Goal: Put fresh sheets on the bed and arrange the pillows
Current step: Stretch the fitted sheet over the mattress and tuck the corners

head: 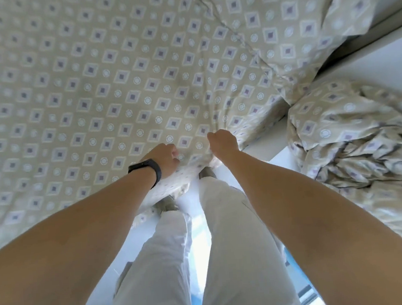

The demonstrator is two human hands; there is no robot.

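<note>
The patterned sheet (108, 87) is spread over the bed. Its near edge is gripped by the left hand (164, 158) and, apparently, the right hand (223, 141). A crumpled bundle (363, 144) lies right.

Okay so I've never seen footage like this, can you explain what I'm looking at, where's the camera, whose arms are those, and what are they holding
There is no machine here. The single picture comes from a wide-angle camera worn on a person's head, looking forward and down, which is why the arms seem so long and the edges bend.

The left hand, with a black wristband, and the right hand each have a curled grip on the near edge of a beige patterned sheet spread over the bed. A pillow in matching fabric lies at the upper right. A crumpled heap of the same fabric sits to the right, beside the bed. Below are the person's pale trousers.
</note>
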